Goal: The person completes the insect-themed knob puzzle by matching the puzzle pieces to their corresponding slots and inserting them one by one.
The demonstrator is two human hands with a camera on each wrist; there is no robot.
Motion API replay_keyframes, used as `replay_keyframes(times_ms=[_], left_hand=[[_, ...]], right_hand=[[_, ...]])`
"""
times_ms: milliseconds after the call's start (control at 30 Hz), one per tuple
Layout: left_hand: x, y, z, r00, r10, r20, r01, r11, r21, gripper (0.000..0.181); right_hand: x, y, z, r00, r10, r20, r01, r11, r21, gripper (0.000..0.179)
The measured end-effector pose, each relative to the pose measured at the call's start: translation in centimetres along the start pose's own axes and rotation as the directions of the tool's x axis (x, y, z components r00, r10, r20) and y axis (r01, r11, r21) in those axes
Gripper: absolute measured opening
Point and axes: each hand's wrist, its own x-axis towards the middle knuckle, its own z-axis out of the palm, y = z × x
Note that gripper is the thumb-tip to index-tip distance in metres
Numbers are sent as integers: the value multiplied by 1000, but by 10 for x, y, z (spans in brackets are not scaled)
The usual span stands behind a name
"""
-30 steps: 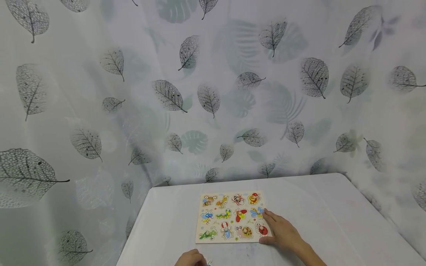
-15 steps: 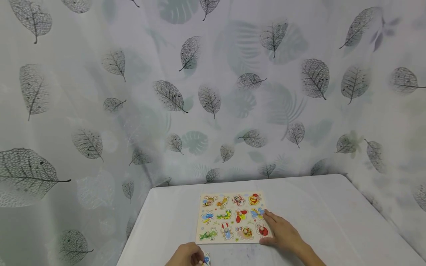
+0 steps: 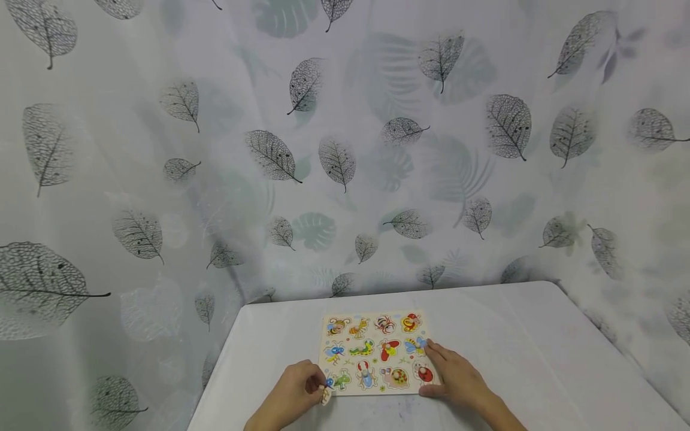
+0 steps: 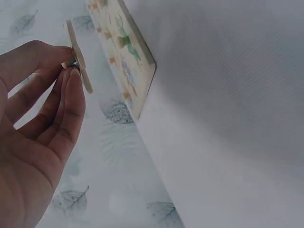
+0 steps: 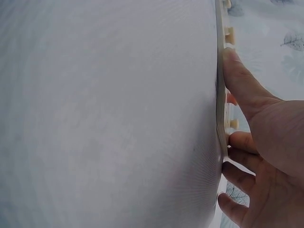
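My left hand (image 3: 291,392) pinches a small wooden puzzle piece (image 3: 326,395) with a blue-headed insect on it, over the front left corner of the peg puzzle board (image 3: 353,389). In the left wrist view, thumb and fingertips grip the knob on the piece (image 4: 79,54), which stands on edge, apart from the board (image 4: 148,78). My right hand (image 3: 458,380) rests at the board's right edge, fingers near the blue-winged insect and thumb at the front right corner. The right wrist view shows its thumb and fingers (image 5: 242,142) extended along the board's side (image 5: 220,95).
The board lies flat on a white-covered table (image 3: 517,341) and shows several knobbed insect pictures in rows. Behind the table hangs a pale curtain (image 3: 356,78) printed with leaves.
My left hand has come up from the front edge of the view, carrying the puzzle piece forward to the board's front left corner. The right hand and board stay in place.
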Motion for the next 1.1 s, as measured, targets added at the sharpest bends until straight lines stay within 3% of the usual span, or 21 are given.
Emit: replay_keyframes(times_ms=[267, 767, 1100], left_hand=[[21, -2, -4, 1000, 2, -24, -1, 1000, 26, 18], [54, -16, 9, 999, -34, -24, 37, 992, 119, 17], [71, -29, 17, 996, -68, -65, 78, 983, 164, 14]], right_hand=[[-1, 0, -1, 1000, -5, -5, 5, 1000, 14, 106], [1, -1, -1, 1000, 26, 17, -26, 999, 33, 107], [2, -1, 0, 999, 35, 23, -36, 999, 29, 107]])
